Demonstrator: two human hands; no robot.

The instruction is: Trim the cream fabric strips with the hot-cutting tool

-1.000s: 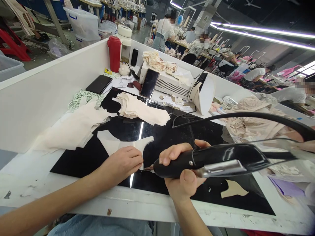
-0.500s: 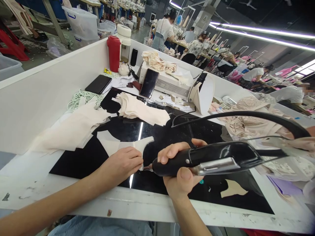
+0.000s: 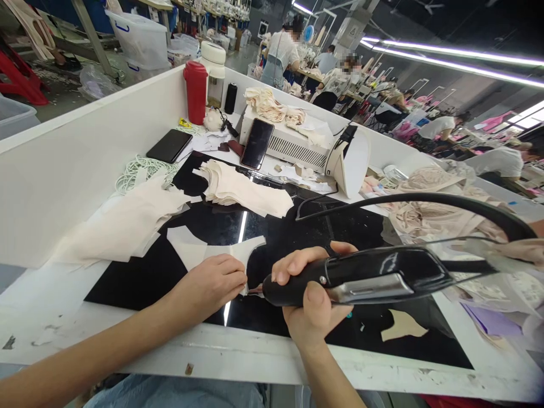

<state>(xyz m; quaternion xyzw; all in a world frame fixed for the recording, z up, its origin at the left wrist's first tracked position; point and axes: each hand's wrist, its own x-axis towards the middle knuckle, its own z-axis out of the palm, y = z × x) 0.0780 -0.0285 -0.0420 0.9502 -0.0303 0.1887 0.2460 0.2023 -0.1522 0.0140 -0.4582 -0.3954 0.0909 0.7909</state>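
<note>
A cut cream fabric piece [image 3: 193,247] with curved edges lies on the black board [image 3: 140,283]. My left hand [image 3: 221,280] is closed on its right end, fingers pinched together near the edge. In my right hand [image 3: 312,294] is a black corded hand tool [image 3: 382,269] with a silver lever along its side and a narrow metal tip. My thumb lies by the lever and my fingers curl over the body. The tip points left and meets the fabric edge beside my left fingertips; the exact contact is hidden by those fingers.
Stacked cream pieces [image 3: 242,192] lie behind, with another pile [image 3: 123,224] at left. Farther back are a phone [image 3: 258,143], a vented white box [image 3: 297,148], a white cone [image 3: 355,164] and a red flask [image 3: 196,93]. The tool's thick cable [image 3: 450,198] arches right. A small beige scrap [image 3: 403,326] lies front right.
The thumb of my right hand has shifted slightly up beside the lever. Fabric, tool and left hand stay practically in place.
</note>
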